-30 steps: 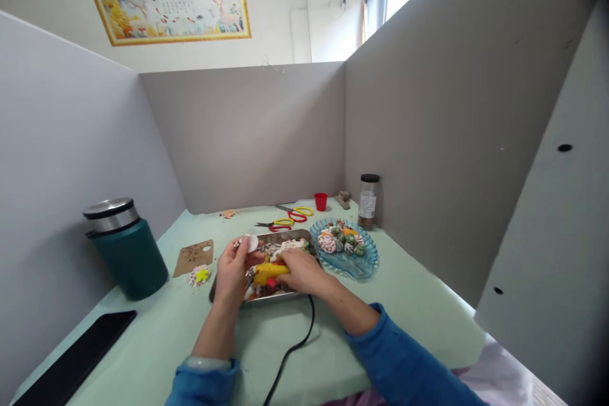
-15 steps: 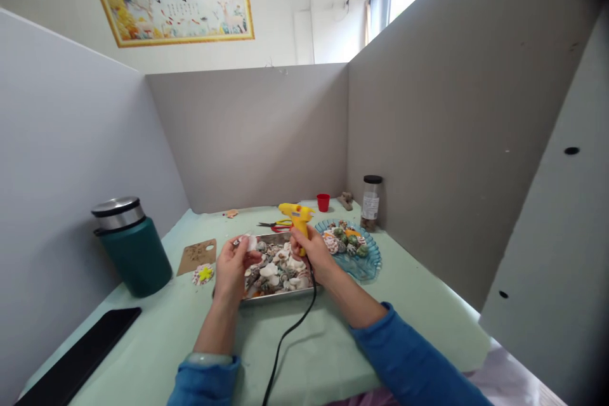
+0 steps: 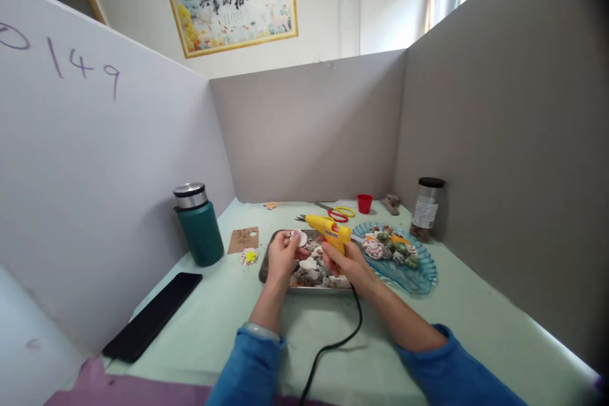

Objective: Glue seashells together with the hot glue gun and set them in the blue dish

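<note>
My right hand (image 3: 349, 264) is wrapped round the grip of a yellow hot glue gun (image 3: 328, 228), whose nozzle points left. A glue stick pokes from its back, and a black cord (image 3: 333, 347) hangs down from the grip. Between the fingers of my left hand (image 3: 284, 258) is a white shell (image 3: 299, 238), close to the gun's nozzle. Both hands are over a metal tray (image 3: 264, 271) heaped with shells (image 3: 311, 269), partly hidden by the hands.
To the right lies a blue glass plate (image 3: 409, 282) of shells, with a lidded jar (image 3: 425, 210) behind it. Scissors (image 3: 337, 210) and a red cup (image 3: 365, 203) stand farther back. On the left are a green flask (image 3: 198, 228), a brown card (image 3: 243, 240), a flower-like piece (image 3: 248, 257) and a black phone-like slab (image 3: 153, 316).
My view has swung left, so everything sits farther right. The glue gun has tilted, its nozzle now nearer the white shell in my left hand.
</note>
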Demonstrator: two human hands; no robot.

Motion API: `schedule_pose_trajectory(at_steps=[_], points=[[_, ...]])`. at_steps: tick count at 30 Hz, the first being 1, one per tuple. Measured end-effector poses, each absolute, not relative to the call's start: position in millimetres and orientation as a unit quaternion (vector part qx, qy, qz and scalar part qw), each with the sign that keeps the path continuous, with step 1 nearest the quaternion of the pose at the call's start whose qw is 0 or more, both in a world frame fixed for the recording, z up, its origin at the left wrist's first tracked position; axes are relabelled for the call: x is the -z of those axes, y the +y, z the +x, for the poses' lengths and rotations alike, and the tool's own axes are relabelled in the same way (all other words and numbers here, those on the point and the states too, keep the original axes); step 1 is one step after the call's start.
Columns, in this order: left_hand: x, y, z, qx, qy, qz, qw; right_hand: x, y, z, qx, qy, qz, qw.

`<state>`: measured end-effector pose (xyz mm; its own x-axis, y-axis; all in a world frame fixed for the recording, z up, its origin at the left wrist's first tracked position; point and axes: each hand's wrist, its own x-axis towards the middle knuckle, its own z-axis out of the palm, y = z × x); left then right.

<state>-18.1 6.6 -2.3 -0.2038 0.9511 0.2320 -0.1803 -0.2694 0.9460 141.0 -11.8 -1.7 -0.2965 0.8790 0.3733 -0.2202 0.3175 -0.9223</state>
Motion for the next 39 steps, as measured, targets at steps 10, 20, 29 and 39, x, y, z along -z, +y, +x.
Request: schedule_pose_trajectory(at_steps=[10, 20, 29, 39], points=[[0.7, 6.1, -19.9, -0.669, 0.419, 0.436, 0.431, 16.4, -2.9, 142.2, -0.483, -0.680, -0.307, 0.459], [2.8, 7.4, -22.6, -0.664, 0.423, 0.448, 0.423, 19.3, -2.6, 141.6, -0.444, -0.704, -0.334, 0.442], [5.5, 10.4, -23.7, -0.671, 0.436, 0.448, 0.398, 20.7, -2.4, 141.3, -0.423, -0.709, -0.348, 0.443], [1.2, 7.0, -21.3, -0.676, 0.442, 0.445, 0.387, 20.3, -1.9, 142.3, -0.413, -0.708, -0.349, 0.454]])
